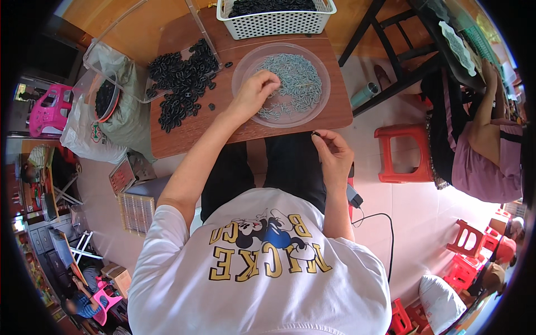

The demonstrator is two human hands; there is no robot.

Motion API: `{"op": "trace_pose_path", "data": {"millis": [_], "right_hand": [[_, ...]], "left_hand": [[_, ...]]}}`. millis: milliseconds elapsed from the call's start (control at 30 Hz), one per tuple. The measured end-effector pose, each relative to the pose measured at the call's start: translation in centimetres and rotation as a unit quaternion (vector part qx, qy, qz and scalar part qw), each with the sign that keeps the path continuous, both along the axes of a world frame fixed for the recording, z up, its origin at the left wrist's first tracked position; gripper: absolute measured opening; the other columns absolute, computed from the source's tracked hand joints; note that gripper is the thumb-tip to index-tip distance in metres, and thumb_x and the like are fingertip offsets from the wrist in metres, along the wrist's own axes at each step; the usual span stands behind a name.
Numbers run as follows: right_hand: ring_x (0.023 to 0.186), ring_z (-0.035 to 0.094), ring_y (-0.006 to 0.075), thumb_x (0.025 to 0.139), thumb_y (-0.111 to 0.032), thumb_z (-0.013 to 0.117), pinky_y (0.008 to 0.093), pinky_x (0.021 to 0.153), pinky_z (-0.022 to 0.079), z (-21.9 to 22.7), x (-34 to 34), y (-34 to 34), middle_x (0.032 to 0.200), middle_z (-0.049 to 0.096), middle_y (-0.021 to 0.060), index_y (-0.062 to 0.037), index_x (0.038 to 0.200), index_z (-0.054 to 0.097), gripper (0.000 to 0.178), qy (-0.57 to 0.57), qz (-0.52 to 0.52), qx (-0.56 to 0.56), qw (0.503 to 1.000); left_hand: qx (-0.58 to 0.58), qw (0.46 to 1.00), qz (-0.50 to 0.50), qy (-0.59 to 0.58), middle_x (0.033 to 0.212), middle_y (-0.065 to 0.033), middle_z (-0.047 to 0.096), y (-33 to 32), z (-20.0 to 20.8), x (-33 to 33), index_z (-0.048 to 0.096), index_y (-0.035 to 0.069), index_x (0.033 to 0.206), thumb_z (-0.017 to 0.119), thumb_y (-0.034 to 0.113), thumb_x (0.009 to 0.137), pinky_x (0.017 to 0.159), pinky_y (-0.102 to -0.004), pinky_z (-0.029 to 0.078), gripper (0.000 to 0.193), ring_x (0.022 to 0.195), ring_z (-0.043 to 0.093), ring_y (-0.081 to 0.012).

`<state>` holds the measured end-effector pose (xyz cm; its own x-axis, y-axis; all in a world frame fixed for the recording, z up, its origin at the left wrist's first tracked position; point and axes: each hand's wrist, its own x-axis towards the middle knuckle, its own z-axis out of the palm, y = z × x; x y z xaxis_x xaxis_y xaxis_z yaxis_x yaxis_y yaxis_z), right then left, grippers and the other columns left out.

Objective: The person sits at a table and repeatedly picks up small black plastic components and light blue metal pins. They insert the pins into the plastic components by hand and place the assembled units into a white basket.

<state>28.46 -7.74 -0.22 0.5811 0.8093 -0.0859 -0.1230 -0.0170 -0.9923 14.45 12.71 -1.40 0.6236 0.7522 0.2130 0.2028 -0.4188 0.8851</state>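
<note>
My left hand (255, 96) is over the near left part of a round clear plastic basin (241, 62). Its fingers are pinched together, and whatever lies between the fingertips cannot be made out. Inside the basin is a heap of small grey-blue pin-like pieces (298, 78). Just off the table's front edge, my right hand (335, 156) pinches a small black piece (316, 133) between thumb and forefinger. A spread pile of black oval pieces with holes (181, 84) lies on the brown table (234, 134), left of the basin.
A white perforated basket (276, 25) of black pieces stands at the table's far side. Left of the table are stuffed bags (120, 120) and a bowl of black parts (106, 100). To the right are a red stool (405, 153), a dark-framed table (385, 61) and a seated person (480, 145).
</note>
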Motion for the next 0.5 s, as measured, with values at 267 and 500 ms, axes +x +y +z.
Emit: {"op": "trace_pose_path", "data": {"millis": [267, 500], "right_hand": [[0.071, 0.056, 0.0054, 0.079, 0.0, 0.067, 0.0178, 0.065, 0.044, 1.4, -1.8, 4.3, 0.081, 0.064, 0.0019, 0.0019, 0.093, 0.066, 0.014, 0.092, 0.083, 0.078, 0.989], [0.07, 0.057, 0.005, 0.079, 0.001, 0.067, 0.0163, 0.062, 0.043, 3.0, -4.6, 6.5, 0.082, 0.066, 0.0038, 0.002, 0.095, 0.067, 0.016, 0.144, 0.155, 0.097, 0.973]], "left_hand": [[-0.504, 0.812, 0.037, -0.291, 0.084, -0.003, 0.06, -3.7, 2.7, -2.6, 0.06, 0.001, 0.097, 0.057, 0.009, 0.09, 0.061, -0.0185, 0.045, 0.011, 0.068, 0.052, -0.0064], [-0.552, 0.724, 0.041, -0.412, 0.087, -0.0078, 0.065, -7.2, 3.2, -5.7, 0.061, 0.0, 0.094, 0.062, 0.003, 0.085, 0.06, -0.0195, 0.049, 0.009, 0.07, 0.059, -0.0092]]}}
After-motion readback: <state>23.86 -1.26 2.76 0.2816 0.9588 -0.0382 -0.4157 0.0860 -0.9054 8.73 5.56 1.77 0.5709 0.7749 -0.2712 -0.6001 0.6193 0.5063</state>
